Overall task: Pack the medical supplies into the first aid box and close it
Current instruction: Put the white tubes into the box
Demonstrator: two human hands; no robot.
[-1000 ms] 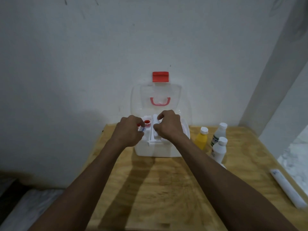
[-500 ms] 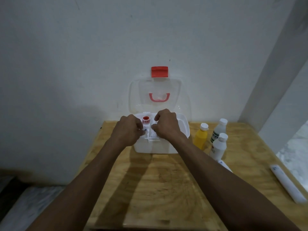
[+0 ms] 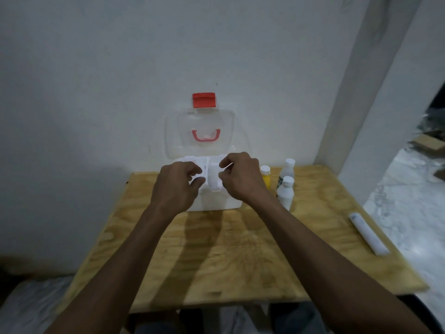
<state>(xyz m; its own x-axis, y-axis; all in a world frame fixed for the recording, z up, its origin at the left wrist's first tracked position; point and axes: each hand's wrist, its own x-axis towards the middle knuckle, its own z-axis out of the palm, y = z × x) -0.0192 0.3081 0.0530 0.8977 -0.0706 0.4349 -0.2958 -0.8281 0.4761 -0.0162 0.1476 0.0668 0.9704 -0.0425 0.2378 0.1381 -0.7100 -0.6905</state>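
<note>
The white first aid box (image 3: 216,203) stands at the back of the table with its clear lid (image 3: 173,138) open against the wall, red latch (image 3: 203,100) on top. A white inner tray (image 3: 208,175) sits in the box's mouth. My left hand (image 3: 177,189) and my right hand (image 3: 242,178) are at the tray's two sides, fingers and thumbs curled onto its white edges. To the right of the box stand a yellow bottle (image 3: 266,178) and two white bottles (image 3: 288,168) (image 3: 285,195). The box's contents are hidden behind my hands.
A white tube (image 3: 368,233) lies near the right edge of the plywood table (image 3: 216,256). The wall is directly behind the box, and a white pillar rises at the back right corner. The floor drops away on the right.
My hands have drawn slightly apart on the tray. The small red-capped vial seen beside my left fingers is now hidden behind that hand.
</note>
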